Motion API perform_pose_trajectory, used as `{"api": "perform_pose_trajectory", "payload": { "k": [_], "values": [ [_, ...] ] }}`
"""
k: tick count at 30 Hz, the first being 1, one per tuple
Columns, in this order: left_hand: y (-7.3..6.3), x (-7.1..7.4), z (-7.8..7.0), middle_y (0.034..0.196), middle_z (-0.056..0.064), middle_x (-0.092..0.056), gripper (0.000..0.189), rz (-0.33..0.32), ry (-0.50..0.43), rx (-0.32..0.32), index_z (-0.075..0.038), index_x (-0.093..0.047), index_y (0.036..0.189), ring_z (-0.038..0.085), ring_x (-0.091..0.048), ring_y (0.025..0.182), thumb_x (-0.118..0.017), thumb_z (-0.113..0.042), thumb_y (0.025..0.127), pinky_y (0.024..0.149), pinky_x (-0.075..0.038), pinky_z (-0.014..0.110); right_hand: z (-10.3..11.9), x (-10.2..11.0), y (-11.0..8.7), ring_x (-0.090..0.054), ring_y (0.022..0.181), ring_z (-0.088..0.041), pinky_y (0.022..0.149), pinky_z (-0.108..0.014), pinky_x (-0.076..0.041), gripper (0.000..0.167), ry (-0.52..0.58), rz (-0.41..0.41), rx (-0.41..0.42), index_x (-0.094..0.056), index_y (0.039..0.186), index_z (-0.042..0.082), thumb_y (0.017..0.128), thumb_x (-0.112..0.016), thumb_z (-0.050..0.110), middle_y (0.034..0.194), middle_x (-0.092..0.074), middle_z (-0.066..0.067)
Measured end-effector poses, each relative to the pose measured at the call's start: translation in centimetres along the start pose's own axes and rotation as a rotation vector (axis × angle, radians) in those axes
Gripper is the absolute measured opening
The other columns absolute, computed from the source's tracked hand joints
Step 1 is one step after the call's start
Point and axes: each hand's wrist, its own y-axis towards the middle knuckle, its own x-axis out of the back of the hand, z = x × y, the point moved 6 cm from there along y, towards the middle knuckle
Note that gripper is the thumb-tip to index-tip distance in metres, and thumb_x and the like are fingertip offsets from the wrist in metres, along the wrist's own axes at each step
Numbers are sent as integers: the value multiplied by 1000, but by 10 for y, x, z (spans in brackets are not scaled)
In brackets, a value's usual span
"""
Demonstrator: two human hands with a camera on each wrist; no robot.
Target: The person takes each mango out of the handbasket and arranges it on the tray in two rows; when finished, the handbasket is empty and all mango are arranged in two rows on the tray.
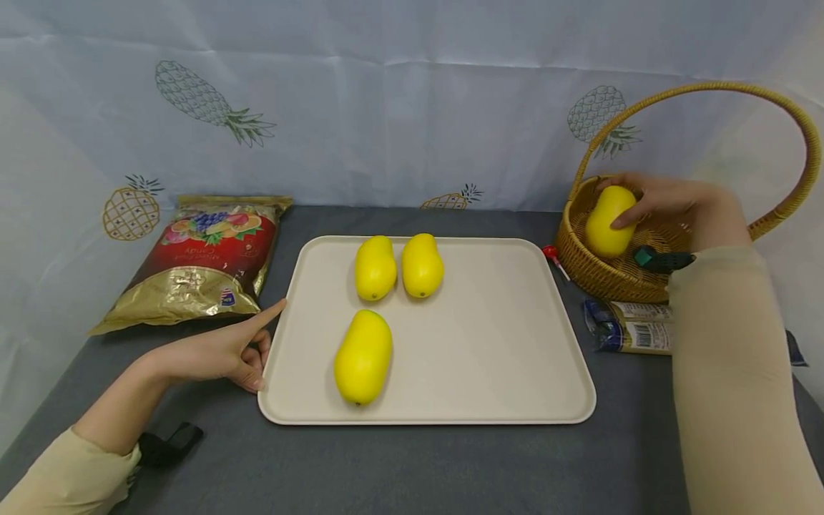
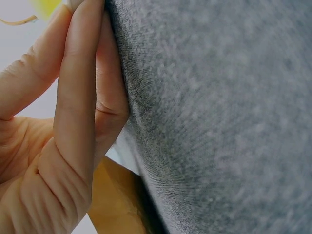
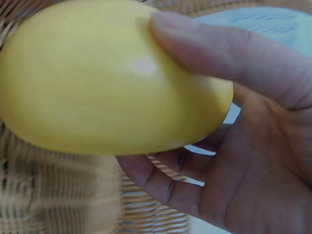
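Observation:
My right hand (image 1: 669, 197) grips a yellow mango (image 1: 608, 222) inside the wicker basket (image 1: 582, 268). In the right wrist view the thumb lies on top of the mango (image 3: 97, 83), and the other fingers curl underneath. Down at the left, my left hand (image 1: 222, 352) pinches the left rim of a cream tray (image 1: 489, 343), its index finger stretched along the edge. The left wrist view has the thumb and fingers (image 2: 78, 87) meeting at the tray's corner. Three mangoes lie on the tray: two at the back (image 1: 375, 268) (image 1: 422, 265) and a larger mango (image 1: 363, 357) in front.
A red and gold candy bag (image 1: 206, 250) lies left of the tray. Between tray and basket is a red lollipop (image 1: 551, 252). A blue and gold packet (image 1: 640, 332) lies before the basket, partly behind my right sleeve. The tall basket handle (image 1: 708, 86) arches over my right hand.

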Motion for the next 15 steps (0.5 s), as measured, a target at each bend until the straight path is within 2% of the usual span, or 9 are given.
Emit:
{"api": "perform_pose_trajectory", "payload": {
  "k": [3,7,10,15],
  "values": [
    [0,1,-1,91,14,-44,120,-5,5,-7,-19,20,157,14,-55,66,-72,-3,82,68,-54,26,14,9,-13,-56,103,-11,85,-30,-55,76,-37,-58,43,-14,152,22,95,-64,18,139,-32,-10],
    [0,2,-2,91,14,-44,122,-14,15,-11,-18,19,157,13,-54,65,-75,-6,81,67,-53,25,37,12,-29,-60,102,-10,82,-26,-55,72,-55,-90,128,-23,148,33,94,-64,10,129,-41,4],
    [-1,3,-2,91,15,-44,122,-13,14,-2,-18,20,157,14,-55,66,-76,-7,81,67,-54,25,56,10,-38,-61,101,-11,81,-25,-56,75,-71,-115,188,-24,147,33,92,-65,4,127,-43,7],
    [0,2,-1,91,15,-44,122,-13,18,2,-18,19,157,13,-55,66,-75,-6,81,67,-54,26,90,2,-48,-62,100,-14,79,-26,-57,81,-74,-145,300,-24,149,25,87,-66,-5,127,-44,-1]
  ]
}}
